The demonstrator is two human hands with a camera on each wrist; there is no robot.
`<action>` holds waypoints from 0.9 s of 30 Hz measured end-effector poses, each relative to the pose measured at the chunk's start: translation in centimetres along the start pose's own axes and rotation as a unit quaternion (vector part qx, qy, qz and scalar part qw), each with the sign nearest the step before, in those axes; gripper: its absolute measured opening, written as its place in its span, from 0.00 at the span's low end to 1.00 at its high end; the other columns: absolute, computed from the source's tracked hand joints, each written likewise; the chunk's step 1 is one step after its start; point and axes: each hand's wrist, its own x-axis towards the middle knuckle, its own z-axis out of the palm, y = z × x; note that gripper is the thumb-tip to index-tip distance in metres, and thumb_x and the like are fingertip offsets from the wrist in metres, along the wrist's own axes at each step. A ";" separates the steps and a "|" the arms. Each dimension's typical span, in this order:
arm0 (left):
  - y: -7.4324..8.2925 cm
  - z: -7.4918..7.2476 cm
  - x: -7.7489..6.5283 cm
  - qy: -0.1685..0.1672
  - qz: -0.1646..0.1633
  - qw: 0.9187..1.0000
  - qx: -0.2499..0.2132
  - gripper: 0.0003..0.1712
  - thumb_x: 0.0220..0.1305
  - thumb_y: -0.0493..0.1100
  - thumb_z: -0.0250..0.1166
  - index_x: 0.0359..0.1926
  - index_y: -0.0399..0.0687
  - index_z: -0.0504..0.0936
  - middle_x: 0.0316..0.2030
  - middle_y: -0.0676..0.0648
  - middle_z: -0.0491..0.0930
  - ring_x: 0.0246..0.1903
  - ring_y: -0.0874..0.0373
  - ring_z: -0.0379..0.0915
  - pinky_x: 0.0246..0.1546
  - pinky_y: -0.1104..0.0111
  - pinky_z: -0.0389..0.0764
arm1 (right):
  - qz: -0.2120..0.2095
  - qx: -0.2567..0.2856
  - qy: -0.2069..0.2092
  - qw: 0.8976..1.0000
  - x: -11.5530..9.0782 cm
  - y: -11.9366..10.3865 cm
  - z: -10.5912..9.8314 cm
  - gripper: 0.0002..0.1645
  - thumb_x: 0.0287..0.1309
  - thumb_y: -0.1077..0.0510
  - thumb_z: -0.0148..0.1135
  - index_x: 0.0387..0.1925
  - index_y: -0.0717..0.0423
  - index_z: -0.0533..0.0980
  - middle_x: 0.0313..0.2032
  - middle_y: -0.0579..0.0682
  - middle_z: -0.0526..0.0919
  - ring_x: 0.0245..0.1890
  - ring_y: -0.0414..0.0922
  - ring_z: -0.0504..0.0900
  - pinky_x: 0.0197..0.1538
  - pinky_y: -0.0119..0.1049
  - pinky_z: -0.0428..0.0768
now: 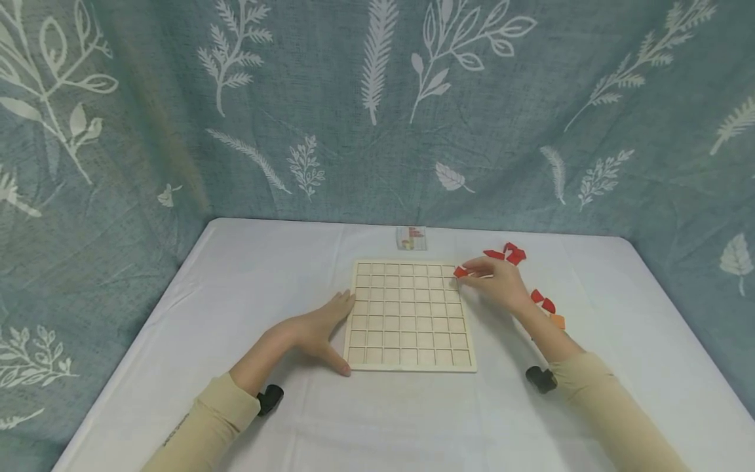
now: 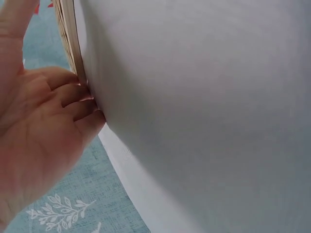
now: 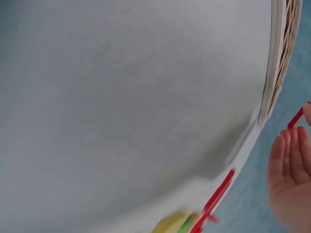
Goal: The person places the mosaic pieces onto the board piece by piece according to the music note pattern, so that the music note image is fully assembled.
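A square pale wooden board (image 1: 408, 323), divided into a grid of small recessed squares, lies flat on the table. My left hand (image 1: 321, 330) rests against its left side, thumb near the front corner. In the left wrist view, the fairly straight fingertips (image 2: 95, 119) touch the board's edge. Over the far right corner of the grid, my right hand (image 1: 495, 280) pinches a small flat red piece (image 1: 461, 271) between thumb and fingers. That red piece (image 3: 295, 118) appears edge-on in the right wrist view, away from the board's rim.
Several red pieces (image 1: 516, 255) lie behind the right hand. More red pieces (image 1: 548, 305) and an orange piece (image 1: 557, 321) are beside the right forearm. A small printed card (image 1: 411, 238) sits beyond the board on the white-covered table (image 1: 283, 262). A leaf-patterned curtain (image 1: 330, 98) hangs behind.
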 end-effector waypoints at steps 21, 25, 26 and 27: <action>0.1 0.1 0.0 0.000 -0.015 1.000 0.005 0.78 0.36 0.59 0.82 0.76 0.37 0.40 0.76 0.37 0.34 0.75 0.46 0.30 0.73 0.53 0.43 | -0.146 -0.045 -0.091 0.984 5.1 -4.7 6.5 0.10 0.60 0.60 0.65 0.43 0.57 0.84 0.44 0.53 0.85 0.49 0.52 0.81 0.54 0.47 0.79; 0.2 -0.1 -0.1 -0.001 -0.018 1.000 0.002 0.78 0.35 0.59 0.82 0.76 0.38 0.40 0.76 0.37 0.34 0.75 0.46 0.30 0.72 0.53 0.43 | -0.151 -0.042 -0.089 0.984 5.1 -4.8 6.5 0.09 0.60 0.62 0.64 0.42 0.58 0.85 0.45 0.54 0.85 0.50 0.53 0.81 0.55 0.47 0.79; 0.2 -0.1 -0.2 -0.002 -0.019 1.000 0.003 0.78 0.35 0.59 0.82 0.76 0.38 0.40 0.76 0.38 0.34 0.75 0.46 0.29 0.72 0.53 0.43 | -0.155 -0.045 -0.089 0.983 5.0 -4.9 6.5 0.10 0.60 0.62 0.64 0.42 0.58 0.85 0.46 0.54 0.85 0.51 0.53 0.81 0.55 0.47 0.79; 0.2 -0.2 -0.2 -0.002 -0.019 1.000 0.003 0.78 0.35 0.59 0.82 0.76 0.38 0.40 0.76 0.38 0.34 0.75 0.46 0.29 0.72 0.53 0.43 | -0.158 -0.048 -0.090 0.982 5.0 -4.9 6.5 0.10 0.61 0.62 0.64 0.43 0.59 0.85 0.47 0.54 0.85 0.51 0.53 0.81 0.55 0.47 0.79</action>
